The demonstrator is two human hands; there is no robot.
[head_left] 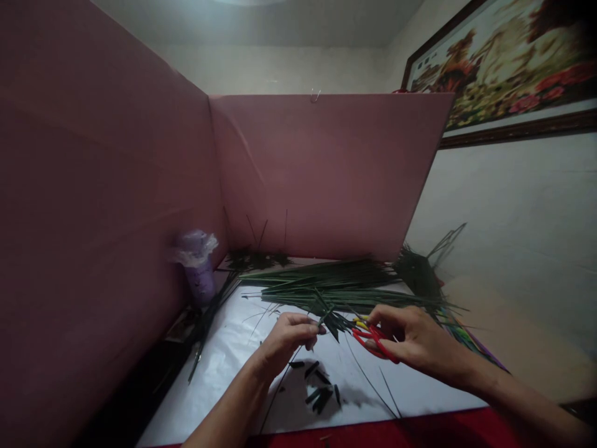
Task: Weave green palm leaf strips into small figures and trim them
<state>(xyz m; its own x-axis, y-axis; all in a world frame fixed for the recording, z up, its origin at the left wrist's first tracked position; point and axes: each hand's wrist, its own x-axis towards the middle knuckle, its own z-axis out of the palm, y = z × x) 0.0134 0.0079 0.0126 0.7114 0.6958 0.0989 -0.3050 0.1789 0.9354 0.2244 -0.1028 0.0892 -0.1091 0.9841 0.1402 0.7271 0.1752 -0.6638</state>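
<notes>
Two hands: both occupied, working above the white tabletop (219, 373).
Left hand (295, 330): thumb and fingers pinched on the near-left end of a green leaf piece.
Green leaf piece (333, 322): pointed, many-bladed, located between the hands; left hand nearer, in contact; blades fan rightward, towards the scissors; single long axis not clear.
Right hand (410, 336): fingers closed about the handles of the scissors, to the right of the piece.
Scissors (380, 346): red and yellow handles; blades hard to make out, appear directed leftward at the piece; touching or apart, cannot tell.
Long leaves (326, 278): stacked beyond both hands, axis roughly left to right.
Short cut lengths (321, 398): loose scatter, nearer the wearer, below the gap between hands.
</notes>
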